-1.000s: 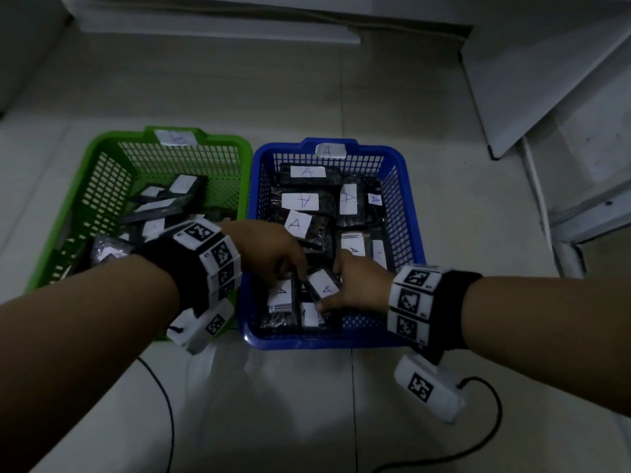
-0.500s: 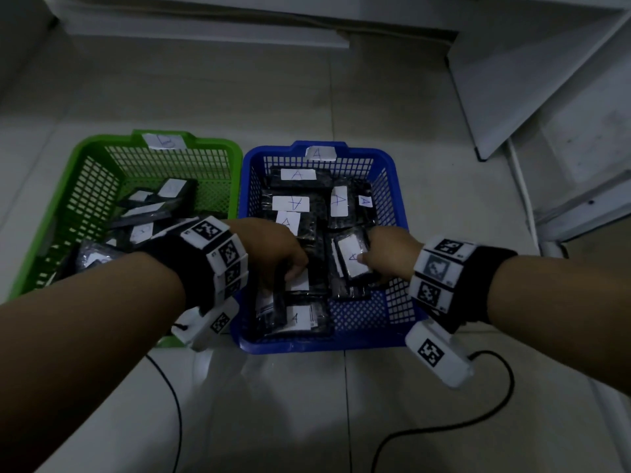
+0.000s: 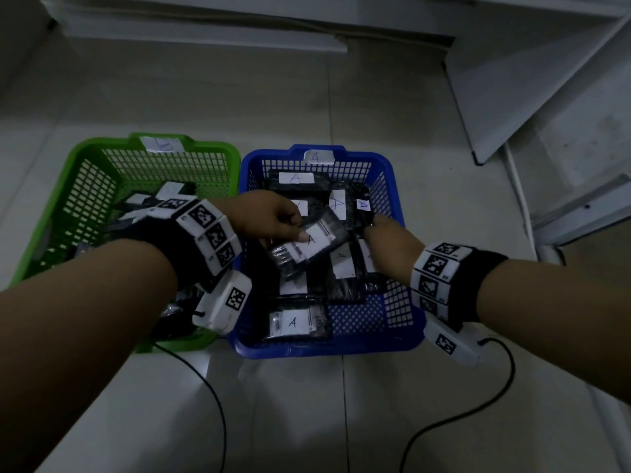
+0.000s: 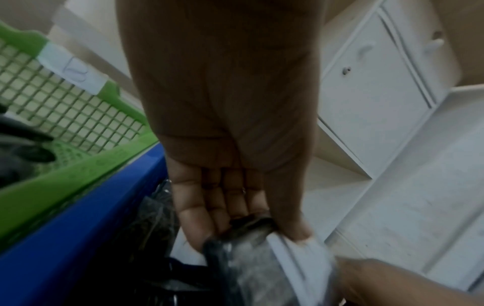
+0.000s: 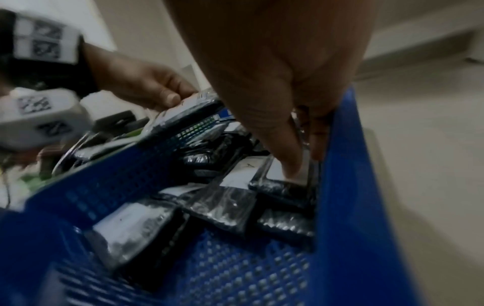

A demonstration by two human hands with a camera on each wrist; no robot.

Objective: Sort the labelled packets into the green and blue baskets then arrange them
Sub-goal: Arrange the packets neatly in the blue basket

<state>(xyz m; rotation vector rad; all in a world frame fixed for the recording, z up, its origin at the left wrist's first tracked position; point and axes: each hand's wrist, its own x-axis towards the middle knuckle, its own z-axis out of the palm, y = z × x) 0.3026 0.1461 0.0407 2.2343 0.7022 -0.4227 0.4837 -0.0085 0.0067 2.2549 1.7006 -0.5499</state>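
Observation:
The blue basket [image 3: 324,349] carries an "A" tag and holds several black packets with white "A" labels. To its left, the green basket [image 3: 85,155] holds more black packets. My left hand [image 3: 297,230] pinches one A packet [image 3: 317,247] between thumb and fingers, lifted and tilted over the middle of the blue basket. The left wrist view shows this left hand [image 4: 248,223] gripping the packet [image 4: 251,258] by its end. My right hand [image 3: 379,230] reaches down along the blue basket's right wall. In the right wrist view, the right hand [image 5: 304,157] pinches an upright packet [image 5: 285,188] there.
Both baskets stand side by side on a pale tiled floor. Two black cables [image 3: 444,425] trail across the floor in front. A white cabinet [image 3: 546,80] stands at the back right, and a low white ledge [image 3: 205,32] runs along the back.
My left hand has lifted an A packet from the near part of the blue basket up over its middle. My right hand has moved from the near edge to the right wall.

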